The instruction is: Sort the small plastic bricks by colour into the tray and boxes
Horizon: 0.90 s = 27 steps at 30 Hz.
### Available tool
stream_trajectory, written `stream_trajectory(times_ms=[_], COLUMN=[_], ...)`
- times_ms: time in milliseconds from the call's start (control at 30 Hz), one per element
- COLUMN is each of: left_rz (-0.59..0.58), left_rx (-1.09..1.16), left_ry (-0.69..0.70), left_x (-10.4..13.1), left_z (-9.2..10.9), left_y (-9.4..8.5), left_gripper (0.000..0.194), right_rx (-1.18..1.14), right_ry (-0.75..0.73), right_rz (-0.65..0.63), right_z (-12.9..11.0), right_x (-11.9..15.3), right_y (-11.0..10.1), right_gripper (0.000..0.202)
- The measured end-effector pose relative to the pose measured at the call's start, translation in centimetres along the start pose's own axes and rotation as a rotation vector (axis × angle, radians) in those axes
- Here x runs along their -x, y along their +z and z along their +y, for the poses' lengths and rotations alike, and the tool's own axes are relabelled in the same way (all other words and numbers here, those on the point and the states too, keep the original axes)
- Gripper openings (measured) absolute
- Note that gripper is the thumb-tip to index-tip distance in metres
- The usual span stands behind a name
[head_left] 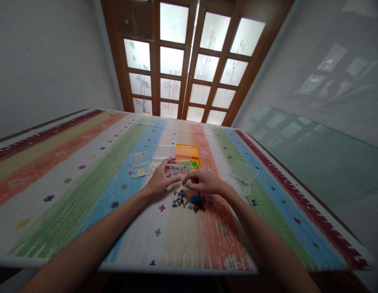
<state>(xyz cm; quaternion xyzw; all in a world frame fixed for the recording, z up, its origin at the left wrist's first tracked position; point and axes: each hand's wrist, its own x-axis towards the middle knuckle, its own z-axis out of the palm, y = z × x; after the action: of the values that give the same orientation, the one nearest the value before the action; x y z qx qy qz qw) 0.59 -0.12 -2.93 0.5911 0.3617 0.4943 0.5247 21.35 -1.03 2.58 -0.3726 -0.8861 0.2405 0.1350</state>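
My right hand (pixel 202 181) pinches a small blue building brick (pixel 183 184) between thumb and fingertips. It hovers just above a loose pile of blue bricks (pixel 197 198) and brown bricks (pixel 199 207). To its left, my left hand (pixel 161 178) has its thumb and fingers spread apart. Those fingers are at the near left side of a clear plastic box (pixel 173 173) with several blue bricks in it; whether they touch it I cannot tell. Right behind stands an orange case (pixel 189 151) with green pieces (pixel 195 164) in it.
A small clear box (pixel 140 171) with yellow pieces stands open on the left. On the right lies another clear lidded box (pixel 243 173), its lid tilted back. Everything rests on a striped tablecloth (pixel 130 240). Wooden glazed doors (pixel 184 61) are beyond the table.
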Motion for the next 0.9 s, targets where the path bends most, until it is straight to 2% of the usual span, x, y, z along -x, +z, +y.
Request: stream_trajectory(times_ms=[100,200,467,733,800,900], left_rz=[-0.021,-0.047,-0.086,-0.081,-0.073,-0.053], left_rx=[0.001,-0.012,0.021,0.036,0.025,0.002], left_ry=[0.010,0.017,0.013,0.017,0.022,0.022], left_x=[0.1,0.4,0.9,0.8,0.7,0.4], left_z=[-0.1,-0.1,0.1,0.2,0.1,0.0], left_y=[0.2,0.5,1.1,1.0,0.9,0.5], left_gripper=[0.073,0.070,0.065,0.062,0.063,0.069], right_rx=[-0.053,-0.002,0.224,0.221,0.183,0.106], right_ry=[-0.004,-0.005,0.062,0.085,0.051,-0.008], right_rz=[0.094,0.150,0.140,0.345,0.336,0.205], right_z=[0.2,0.2,0.0,0.4,0.2,-0.5], right_x=[-0.5,-1.3,-3.0,-2.4,-2.0,-1.5], right_y=[-0.6,-0.8,-0.4,-0.1,-0.2,-0.1], right_gripper=[0.021,0.020,0.020,0.021,0.020,0.018])
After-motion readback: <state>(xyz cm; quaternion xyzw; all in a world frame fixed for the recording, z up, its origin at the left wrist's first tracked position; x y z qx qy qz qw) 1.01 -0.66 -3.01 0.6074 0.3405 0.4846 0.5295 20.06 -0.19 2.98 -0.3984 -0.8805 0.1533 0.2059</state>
